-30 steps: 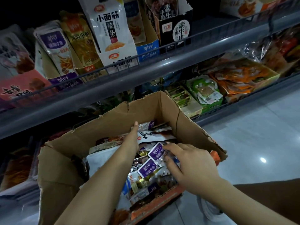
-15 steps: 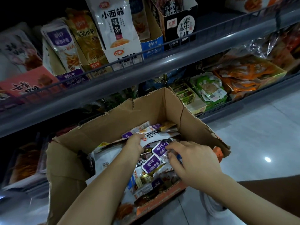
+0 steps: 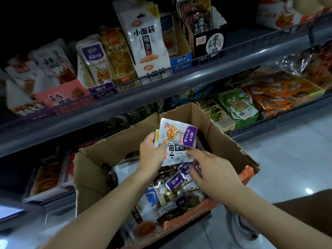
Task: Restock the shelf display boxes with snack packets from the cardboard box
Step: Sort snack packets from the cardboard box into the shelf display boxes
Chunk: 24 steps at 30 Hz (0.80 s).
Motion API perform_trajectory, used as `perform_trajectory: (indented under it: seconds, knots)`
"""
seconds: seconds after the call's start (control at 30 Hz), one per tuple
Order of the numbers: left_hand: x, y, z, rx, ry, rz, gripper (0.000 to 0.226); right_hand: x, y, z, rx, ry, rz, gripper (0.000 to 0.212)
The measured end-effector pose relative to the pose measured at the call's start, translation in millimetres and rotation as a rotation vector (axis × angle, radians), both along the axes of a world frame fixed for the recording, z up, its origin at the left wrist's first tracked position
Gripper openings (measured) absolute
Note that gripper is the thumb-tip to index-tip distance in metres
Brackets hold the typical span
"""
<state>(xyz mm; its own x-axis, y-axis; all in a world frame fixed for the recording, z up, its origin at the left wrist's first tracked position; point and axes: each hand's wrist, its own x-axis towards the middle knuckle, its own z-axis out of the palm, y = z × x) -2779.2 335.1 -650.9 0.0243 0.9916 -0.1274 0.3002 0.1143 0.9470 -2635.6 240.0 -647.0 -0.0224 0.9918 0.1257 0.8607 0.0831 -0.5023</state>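
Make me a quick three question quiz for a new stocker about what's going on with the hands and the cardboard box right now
1. True or false: the left hand holds a packet with a purple end lifted above the cardboard box.
2. Where is the right hand? A) on the upper shelf rail B) down among the packets in the box C) on the floor
3. Fill in: the display box on the upper shelf that matches the lifted packet has a ____ front.

Key: 1 true; 2 B; 3 purple
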Motion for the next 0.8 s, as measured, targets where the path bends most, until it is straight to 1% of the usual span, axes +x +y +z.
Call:
perform_trajectory:
  seconds: [0.13, 0.23, 0.27, 0.3, 0.33, 0.37, 0.43, 0.47, 0.57, 0.67, 0.73, 0.77, 0.8]
  knots:
    - [-32.0, -10.3, 36.7, 0.137, 0.168, -0.154, 0.030, -8.1, 6.0, 0.0, 0.094, 0.047, -0.046, 0.048]
    - [-52.7, -15.4, 53.2, 0.180, 0.252, -0.267, 0.032, -10.4, 13.9, 2.4, 0.247, 0.027, -0.105, 0.066]
    - [-58.1, -17.0, 56.5, 0.189, 0.261, -0.308, 0.031, -10.0, 17.8, 6.0, 0.261, 0.034, -0.107, 0.073]
    - [-62.7, -18.2, 58.6, 0.191, 0.255, -0.344, 0.031, -9.8, 21.6, 11.7, 0.224, 0.048, -0.092, 0.079]
    - [-66.5, -18.8, 60.7, 0.186, 0.229, -0.372, 0.031, -9.9, 25.2, 17.8, 0.142, 0.059, -0.065, 0.081]
    - [-69.4, -18.8, 62.4, 0.172, 0.184, -0.393, 0.030, -10.3, 28.4, 23.7, 0.028, 0.069, -0.033, 0.078]
    - [-73.7, -16.3, 64.4, 0.125, 0.087, -0.413, 0.028, -11.7, 34.7, 32.2, -0.192, 0.154, 0.028, 0.058]
    - [-75.6, -14.8, 65.0, 0.100, 0.046, -0.418, 0.030, -13.1, 36.6, 35.0, -0.253, 0.211, 0.056, 0.048]
    - [-81.6, -10.9, 65.9, -0.059, -0.163, -0.380, 0.036, -16.1, 40.1, 34.7, -0.287, 0.369, 0.086, 0.033]
    - [-87.1, -3.8, 66.4, -0.248, -0.396, -0.357, 0.039, -20.8, 39.6, 33.9, -0.333, 0.683, 0.048, 0.021]
    - [-89.4, 1.1, 65.2, -0.303, -0.522, -0.332, 0.037, -24.7, 38.9, 34.0, -0.367, 0.920, -0.003, 0.027]
    - [-88.9, 1.6, 64.4, -0.317, -0.560, -0.322, 0.038, -26.9, 38.9, 33.6, -0.378, 1.037, -0.039, 0.033]
    - [-87.0, 0.0, 62.7, -0.324, -0.553, -0.319, 0.040, -29.0, 39.4, 32.6, -0.383, 1.146, -0.081, 0.038]
